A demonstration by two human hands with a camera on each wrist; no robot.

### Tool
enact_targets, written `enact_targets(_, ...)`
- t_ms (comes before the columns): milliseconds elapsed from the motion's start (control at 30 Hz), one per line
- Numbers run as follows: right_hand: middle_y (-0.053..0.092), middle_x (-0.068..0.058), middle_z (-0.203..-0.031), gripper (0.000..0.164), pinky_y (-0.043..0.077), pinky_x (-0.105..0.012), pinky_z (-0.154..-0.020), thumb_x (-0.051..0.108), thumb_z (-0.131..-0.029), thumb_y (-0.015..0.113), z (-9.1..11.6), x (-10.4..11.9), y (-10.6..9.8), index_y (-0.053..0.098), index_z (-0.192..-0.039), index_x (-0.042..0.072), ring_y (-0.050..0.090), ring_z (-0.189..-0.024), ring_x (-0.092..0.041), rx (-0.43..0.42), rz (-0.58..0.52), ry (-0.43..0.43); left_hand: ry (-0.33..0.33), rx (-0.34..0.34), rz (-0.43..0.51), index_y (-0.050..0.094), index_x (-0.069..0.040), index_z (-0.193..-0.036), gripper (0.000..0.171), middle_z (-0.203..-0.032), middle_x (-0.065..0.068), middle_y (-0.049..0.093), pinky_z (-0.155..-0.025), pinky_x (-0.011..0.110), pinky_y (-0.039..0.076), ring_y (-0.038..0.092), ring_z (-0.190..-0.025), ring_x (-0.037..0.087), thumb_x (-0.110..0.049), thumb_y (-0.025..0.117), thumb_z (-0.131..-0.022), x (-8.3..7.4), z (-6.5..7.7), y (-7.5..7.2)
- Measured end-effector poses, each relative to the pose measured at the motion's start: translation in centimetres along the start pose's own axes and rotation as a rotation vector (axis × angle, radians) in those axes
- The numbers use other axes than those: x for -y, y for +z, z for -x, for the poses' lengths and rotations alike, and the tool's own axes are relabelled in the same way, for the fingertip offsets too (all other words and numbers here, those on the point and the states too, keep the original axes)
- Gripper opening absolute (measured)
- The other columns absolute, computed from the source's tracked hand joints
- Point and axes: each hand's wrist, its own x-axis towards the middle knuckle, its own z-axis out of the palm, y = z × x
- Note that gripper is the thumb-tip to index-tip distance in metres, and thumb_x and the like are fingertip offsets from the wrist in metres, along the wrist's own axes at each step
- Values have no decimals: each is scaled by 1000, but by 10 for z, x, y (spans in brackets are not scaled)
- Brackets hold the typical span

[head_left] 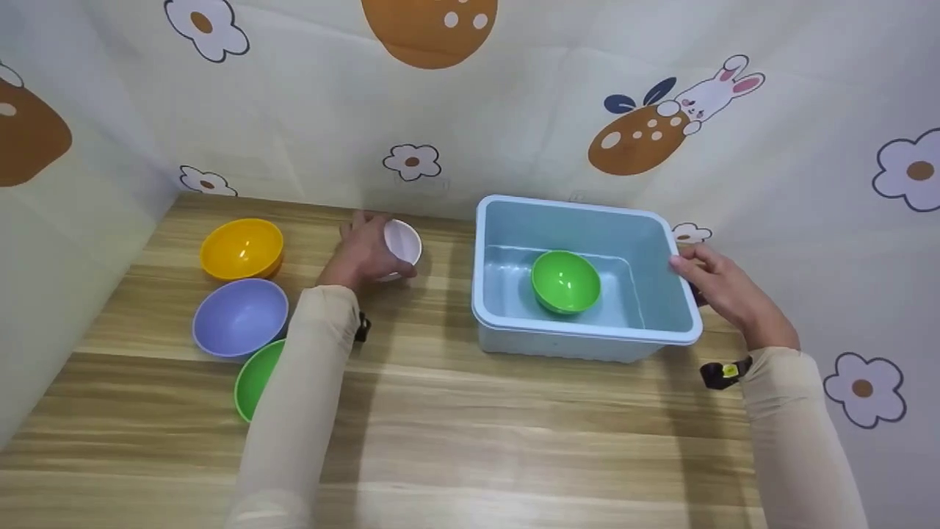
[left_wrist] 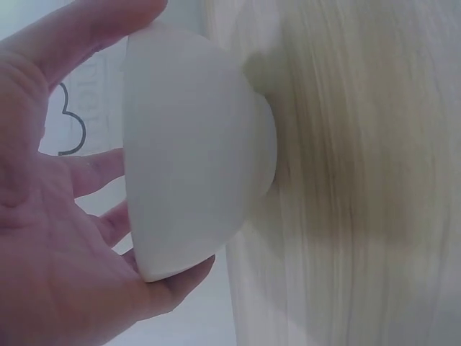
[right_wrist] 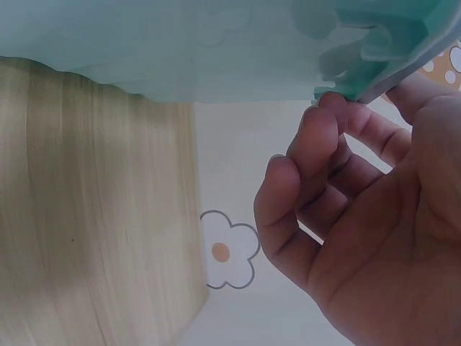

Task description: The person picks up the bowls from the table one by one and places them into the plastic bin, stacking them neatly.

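Observation:
My left hand grips a small white bowl by its rim, the thumb on one side and fingers on the other. In the left wrist view the white bowl has its foot toward the wooden table; whether it touches the wood I cannot tell. On the right, my right hand pinches the rim of a light blue plastic bin at its right side. The right wrist view shows the fingers curled under that rim. Inside the bin sits a green bowl, upright on the bottom.
Left of my left arm stand an orange bowl, a purple bowl and another green bowl, partly hidden by the sleeve. A printed cloth hangs behind the wooden table, with more cloth at both sides.

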Motion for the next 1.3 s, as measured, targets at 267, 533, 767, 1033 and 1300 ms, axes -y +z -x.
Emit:
enact_targets(267, 59, -18, -138, 64, 56, -39, -94, 63, -102, 41, 0, -2, -1, 43, -142, 14, 63, -109, -25, 16, -8, 25, -4, -8, 40, 42, -8, -153, 104, -155, 20, 30, -112, 62, 40, 27, -141, 43, -32, 92, -65, -7, 1, -9)
enact_targets(533, 58, -19, -139, 63, 55, -36, -93, 62, -103, 41, 0, -3, -1, 43, -142, 12, 62, -110, -23, 14, -13, 25, 33, 1, 29, 40, -10, -155, 106, -155, 21, 30, -111, 62, 42, 29, -140, 42, -36, 91, -66, -25, 6, -21)
enact_targets(767, 60, -21, -138, 62, 57, -38, -92, 60, -104, 41, 3, -1, -2, 44, -141, 10, 65, -108, -24, 3, 0, 14, 79, -1, 10, 42, -9, -153, 105, -152, 19, 34, -108, 60, 43, 31, -136, 40, -36, 91, -64, -45, 15, -31)
enact_targets(1033, 58, -20, -140, 66, 53, -56, -103, 63, -102, 40, 2, -1, 0, 43, -143, 11, 61, -115, -33, 9, -1, 24, 107, -8, 5, 43, -9, -153, 105, -155, 18, 33, -107, 62, 45, 30, -139, 40, -37, 90, -64, -61, 21, -39)
enact_targets(1300, 56, -20, -143, 66, 51, -57, -105, 64, -102, 40, -1, -2, 1, 42, -145, 14, 59, -120, -35, 8, -10, 40, 141, -19, 11, 41, -12, -154, 104, -154, 15, 34, -106, 58, 47, 29, -140, 36, -35, 90, -65, -77, 29, -49)
